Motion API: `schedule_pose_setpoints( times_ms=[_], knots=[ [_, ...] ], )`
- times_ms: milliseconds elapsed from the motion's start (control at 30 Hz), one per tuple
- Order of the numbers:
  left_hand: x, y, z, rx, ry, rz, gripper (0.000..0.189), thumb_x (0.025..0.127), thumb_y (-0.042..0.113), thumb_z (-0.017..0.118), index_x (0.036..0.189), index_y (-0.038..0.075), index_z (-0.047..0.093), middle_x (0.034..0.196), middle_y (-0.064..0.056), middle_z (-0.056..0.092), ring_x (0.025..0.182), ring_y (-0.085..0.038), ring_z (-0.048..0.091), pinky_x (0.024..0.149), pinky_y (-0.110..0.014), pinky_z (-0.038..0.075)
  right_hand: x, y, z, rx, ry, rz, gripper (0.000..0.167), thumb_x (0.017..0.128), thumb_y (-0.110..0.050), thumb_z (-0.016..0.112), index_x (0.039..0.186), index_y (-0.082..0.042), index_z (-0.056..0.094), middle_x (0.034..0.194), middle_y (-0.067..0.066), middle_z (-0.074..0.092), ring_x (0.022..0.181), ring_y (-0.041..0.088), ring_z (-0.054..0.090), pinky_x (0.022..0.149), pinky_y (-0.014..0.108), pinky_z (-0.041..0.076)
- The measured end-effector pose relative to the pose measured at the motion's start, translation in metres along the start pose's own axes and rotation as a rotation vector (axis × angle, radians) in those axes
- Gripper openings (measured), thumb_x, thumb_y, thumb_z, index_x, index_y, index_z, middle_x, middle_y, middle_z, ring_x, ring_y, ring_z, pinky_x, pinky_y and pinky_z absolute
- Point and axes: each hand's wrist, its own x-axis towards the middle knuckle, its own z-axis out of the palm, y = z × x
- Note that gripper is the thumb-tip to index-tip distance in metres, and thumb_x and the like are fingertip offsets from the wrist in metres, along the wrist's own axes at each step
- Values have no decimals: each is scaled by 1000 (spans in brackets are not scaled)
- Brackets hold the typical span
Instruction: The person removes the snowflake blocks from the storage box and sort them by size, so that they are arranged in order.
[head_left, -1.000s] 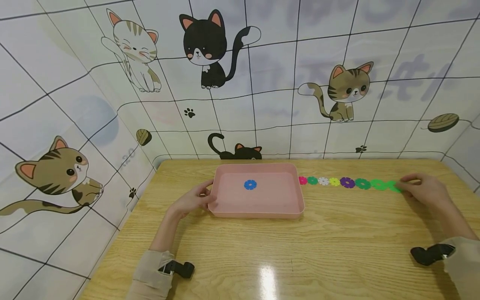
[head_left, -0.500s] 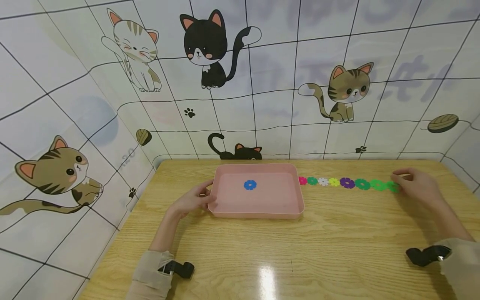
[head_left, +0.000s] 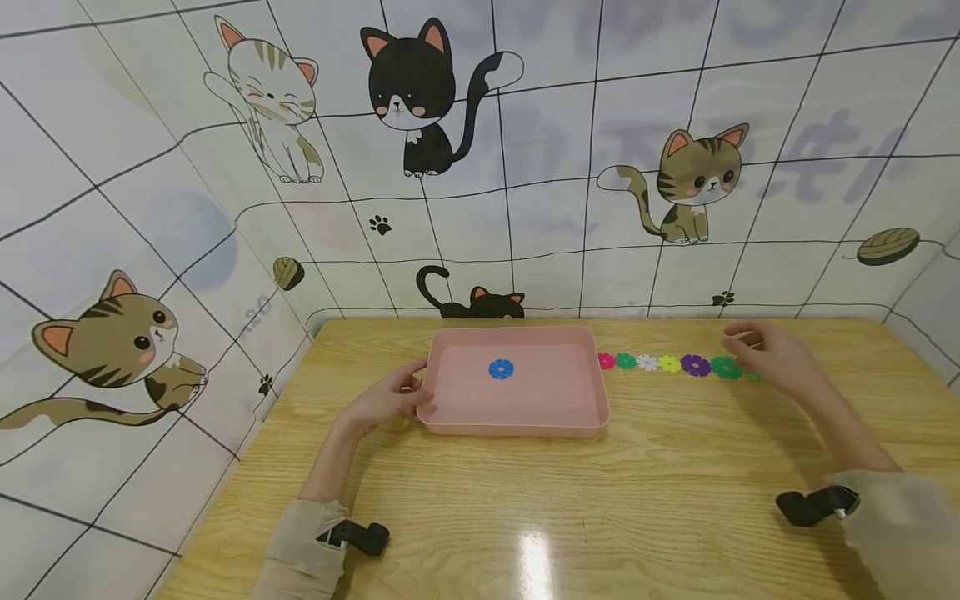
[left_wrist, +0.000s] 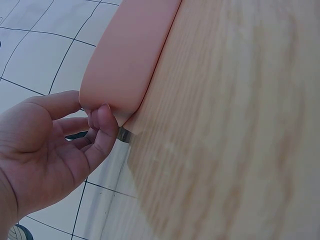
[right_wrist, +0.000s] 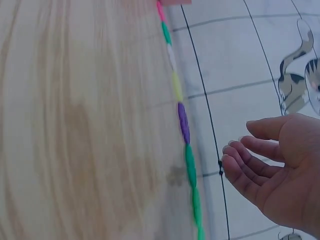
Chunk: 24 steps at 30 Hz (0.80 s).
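My left hand (head_left: 384, 400) grips the left end of a shallow pink tray (head_left: 547, 404). In the left wrist view the fingers and thumb of that hand (left_wrist: 55, 145) close on the tray's end wall (left_wrist: 122, 60). One blue flower-shaped disc (head_left: 492, 369) lies inside the tray. From the tray's right side runs a row of linked flower-shaped discs (head_left: 695, 365) in pink, green, white, yellow and purple. Over the row's light green end, partly hiding it, is my right hand (head_left: 783, 357). In the right wrist view its fingers are loosely bent beside the discs (right_wrist: 184, 122), holding nothing.
The wooden table (head_left: 480, 508) ends at a wall covering (head_left: 555, 225) printed with cats and grid lines, close behind the tray and discs. A black wrist camera (head_left: 817, 505) sits at the right sleeve, another at the left.
My right hand has let go of the light green end of the disc row and moved left above it. The left hand and the tray have stayed put.
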Motion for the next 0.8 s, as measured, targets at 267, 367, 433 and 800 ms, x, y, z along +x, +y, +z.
schedule_pose_setpoints(
  times_ms=[267, 367, 433, 800],
  knots=[
    [1, -2, -1, -3, 9, -5, 67, 104, 4, 53, 161, 2, 18, 102, -16, 51, 82, -25, 63, 75, -37, 58, 11, -40, 19, -30, -33, -69, 45, 106, -29, 53, 134, 7, 54, 119, 32, 62, 101, 45, 64, 69, 36, 53],
    [2, -3, -1, -4, 6, 0, 67, 104, 4, 53, 160, 0, 18, 102, -16, 51, 81, -24, 63, 74, -35, 57, 15, -57, 27, -26, -47, -92, 45, 106, -30, 53, 134, 5, 55, 118, 29, 64, 103, 44, 64, 72, 39, 53],
    [1, -3, -1, -8, 4, -2, 68, 104, 5, 54, 160, 0, 17, 103, -15, 51, 80, -23, 63, 74, -35, 57, 17, -68, 33, -10, -51, -107, 43, 106, -30, 53, 133, 4, 56, 116, 27, 65, 100, 41, 65, 72, 39, 53],
    [1, -3, -2, -11, -5, 2, 69, 103, 6, 55, 160, 0, 17, 105, -17, 51, 78, -24, 64, 76, -37, 57, 35, -118, 74, 96, -78, -186, 31, 103, -20, 59, 126, 2, 61, 106, 18, 68, 94, 32, 67, 72, 35, 54]
  ],
)
